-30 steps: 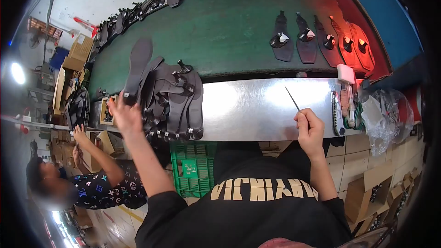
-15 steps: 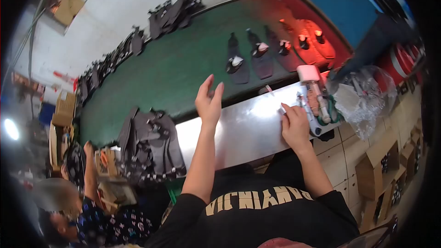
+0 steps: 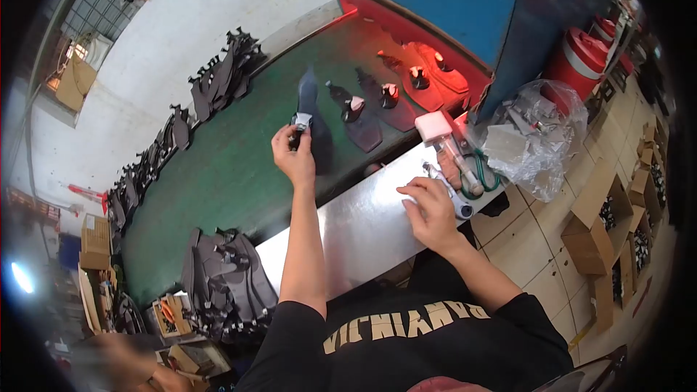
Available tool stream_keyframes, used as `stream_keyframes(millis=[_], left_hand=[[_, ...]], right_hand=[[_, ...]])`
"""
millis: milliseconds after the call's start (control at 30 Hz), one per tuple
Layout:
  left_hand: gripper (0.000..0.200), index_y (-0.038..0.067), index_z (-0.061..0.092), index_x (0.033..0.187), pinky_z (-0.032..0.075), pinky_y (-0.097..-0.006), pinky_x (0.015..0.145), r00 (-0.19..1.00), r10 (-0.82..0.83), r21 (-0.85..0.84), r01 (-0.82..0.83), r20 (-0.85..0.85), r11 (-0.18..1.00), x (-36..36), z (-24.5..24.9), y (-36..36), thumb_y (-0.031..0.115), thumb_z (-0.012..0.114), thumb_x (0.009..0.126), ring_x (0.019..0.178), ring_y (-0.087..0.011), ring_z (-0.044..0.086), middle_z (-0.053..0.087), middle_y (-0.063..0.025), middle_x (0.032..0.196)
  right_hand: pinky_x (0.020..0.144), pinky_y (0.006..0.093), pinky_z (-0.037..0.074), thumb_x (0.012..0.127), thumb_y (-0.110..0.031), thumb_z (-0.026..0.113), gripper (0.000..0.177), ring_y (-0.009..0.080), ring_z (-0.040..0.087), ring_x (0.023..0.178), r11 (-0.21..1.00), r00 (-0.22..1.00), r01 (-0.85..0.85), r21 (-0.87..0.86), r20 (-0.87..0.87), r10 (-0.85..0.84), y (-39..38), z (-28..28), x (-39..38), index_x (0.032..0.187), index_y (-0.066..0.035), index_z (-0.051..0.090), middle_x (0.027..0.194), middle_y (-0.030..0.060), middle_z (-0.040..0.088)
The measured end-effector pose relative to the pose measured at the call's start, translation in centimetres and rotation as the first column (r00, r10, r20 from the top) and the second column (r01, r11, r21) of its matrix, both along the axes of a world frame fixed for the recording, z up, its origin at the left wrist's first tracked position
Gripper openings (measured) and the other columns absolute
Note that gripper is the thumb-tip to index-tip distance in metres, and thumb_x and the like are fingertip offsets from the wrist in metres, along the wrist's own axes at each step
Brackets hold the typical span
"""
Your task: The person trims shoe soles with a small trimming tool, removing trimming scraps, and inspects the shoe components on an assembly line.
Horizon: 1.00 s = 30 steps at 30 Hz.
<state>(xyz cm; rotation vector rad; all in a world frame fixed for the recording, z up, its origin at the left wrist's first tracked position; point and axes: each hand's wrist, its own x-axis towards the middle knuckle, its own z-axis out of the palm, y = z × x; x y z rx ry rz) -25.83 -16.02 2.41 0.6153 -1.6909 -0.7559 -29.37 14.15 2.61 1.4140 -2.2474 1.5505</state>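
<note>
My left hand (image 3: 295, 160) reaches over the green conveyor belt (image 3: 239, 152), its fingers closed on the strap of a dark sandal (image 3: 311, 98) with a white tag. Over the metal ledge (image 3: 356, 225), my right hand (image 3: 430, 210) has its fingers pinched together; whatever may be between them is too small to make out. Beside the held sandal, more sandals (image 3: 357, 122) lie on the belt, and the farthest ones glow red under a light. A pink-and-white brush-like tool (image 3: 434, 128) and a bottle lie to the right of my right hand.
Dark sandals are piled at the ledge's left end (image 3: 225, 276) and along the wall side (image 3: 225, 76). A blue machine housing (image 3: 435, 7), a clear plastic bag (image 3: 537, 138), a red cooler (image 3: 579, 62) and cardboard boxes (image 3: 592, 236) are at the right. A co-worker shows at the lower left.
My left hand has moved from above the belt's edge onto a sandal strap and closed. My right hand has shifted left within the view. The view has turned, and the sandals appear farther left.
</note>
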Motion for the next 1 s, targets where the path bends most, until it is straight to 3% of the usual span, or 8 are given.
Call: stream_keyframes(millis=[67, 133, 200, 300, 600, 733, 767, 1000], left_hand=[[0.017, -0.001, 0.067, 0.095, 0.049, -0.0298, 0.079, 0.936, -0.241, 0.409, 0.332, -0.258, 0.850, 3.2, 4.3, 4.1, 0.000, 0.071, 0.079, 0.088, -0.0165, 0.060, 0.064, -0.0069, 0.103], [0.021, -0.005, 0.067, 0.099, 0.050, -0.0296, 0.083, 0.909, -0.357, 0.501, 0.417, -0.215, 0.759, 7.0, 6.5, 8.6, -0.005, 0.070, 0.079, 0.091, -0.0155, 0.061, 0.066, -0.0090, 0.106], [0.026, -0.004, 0.067, 0.103, 0.049, -0.0290, 0.085, 0.808, -0.544, 0.674, 0.534, -0.228, 0.510, 10.6, 6.6, 12.3, -0.007, 0.069, 0.078, 0.097, -0.0160, 0.062, 0.066, -0.0139, 0.112], [0.023, -0.003, 0.068, 0.103, 0.049, -0.0309, 0.089, 0.682, -0.619, 0.753, 0.622, -0.388, 0.214, 14.7, 5.6, 15.3, -0.005, 0.068, 0.080, 0.101, -0.0184, 0.061, 0.063, -0.0177, 0.119], [0.029, 0.000, 0.062, 0.114, 0.059, -0.0301, 0.077, 0.742, -0.440, 0.723, 0.643, -0.506, 0.253, 19.9, 5.3, 14.7, -0.002, 0.062, 0.085, 0.096, -0.0166, 0.063, 0.064, -0.0130, 0.112], [0.030, -0.001, 0.061, 0.114, 0.059, -0.0274, 0.069, 0.752, -0.428, 0.709, 0.641, -0.502, 0.294, 20.8, 5.0, 14.5, -0.001, 0.065, 0.084, 0.089, -0.0168, 0.066, 0.065, -0.0151, 0.111], [0.031, 0.000, 0.061, 0.114, 0.059, -0.0275, 0.068, 0.746, -0.431, 0.700, 0.649, -0.508, 0.298, 20.9, 4.8, 14.4, -0.001, 0.066, 0.083, 0.088, -0.0176, 0.067, 0.065, -0.0167, 0.110], [0.031, -0.002, 0.064, 0.109, 0.057, -0.0251, 0.066, 0.727, -0.462, 0.661, 0.673, -0.508, 0.333, 21.2, 4.7, 14.7, -0.004, 0.068, 0.078, 0.089, -0.0159, 0.065, 0.065, -0.0163, 0.111]], right_hand=[[0.093, 0.0363, 0.043, 0.079, -0.008, 0.069, 0.041, 0.0258, 0.051, 0.109, 0.957, 0.876, -0.170, -0.235, 0.410, 0.256, -0.5, 0.0, 0.1, 0.118, -0.006, 0.055, 0.115, 0.0109, 0.053], [0.099, 0.0369, 0.041, 0.083, -0.012, 0.070, 0.044, 0.0234, 0.050, 0.115, 0.801, 0.336, -0.113, -0.588, 0.736, 0.587, -1.6, 0.6, 0.4, 0.122, -0.005, 0.051, 0.120, 0.0106, 0.053], [0.104, 0.0393, 0.038, 0.084, -0.017, 0.071, 0.052, 0.0214, 0.048, 0.120, 0.565, 0.161, -0.142, -0.813, 0.544, 0.823, -2.2, 0.2, 0.4, 0.127, -0.003, 0.044, 0.128, 0.0118, 0.050], [0.104, 0.0401, 0.039, 0.079, -0.020, 0.073, 0.043, 0.0215, 0.058, 0.102, 0.660, 0.201, -0.180, -0.730, 0.630, 0.751, -1.7, 5.5, 2.1, 0.113, 0.001, 0.054, 0.105, 0.0104, 0.059], [0.071, 0.0215, 0.040, 0.072, -0.007, 0.078, 0.037, 0.0096, 0.047, 0.078, 0.884, 0.742, -0.417, -0.210, 0.484, 0.464, -0.2, 6.6, 6.6, 0.088, -0.006, 0.046, 0.086, 0.0023, 0.052], [0.073, 0.0292, 0.048, 0.075, -0.007, 0.074, 0.042, 0.0146, 0.060, 0.082, 0.907, 0.651, -0.402, -0.129, 0.657, 0.382, 0.0, 8.5, 9.0, 0.114, -0.001, 0.059, 0.089, 0.0075, 0.062], [0.077, 0.0322, 0.049, 0.075, -0.004, 0.072, 0.053, 0.0203, 0.064, 0.086, 0.915, 0.853, -0.388, -0.113, 0.331, 0.403, -0.4, 7.3, 9.0, 0.125, -0.002, 0.057, 0.093, 0.0121, 0.066], [0.076, 0.0322, 0.049, 0.074, 0.000, 0.069, 0.044, 0.0267, 0.064, 0.082, 0.903, 0.848, -0.416, -0.105, 0.315, 0.427, -0.1, 7.0, 9.4, 0.118, -0.001, 0.061, 0.092, 0.0148, 0.066]])
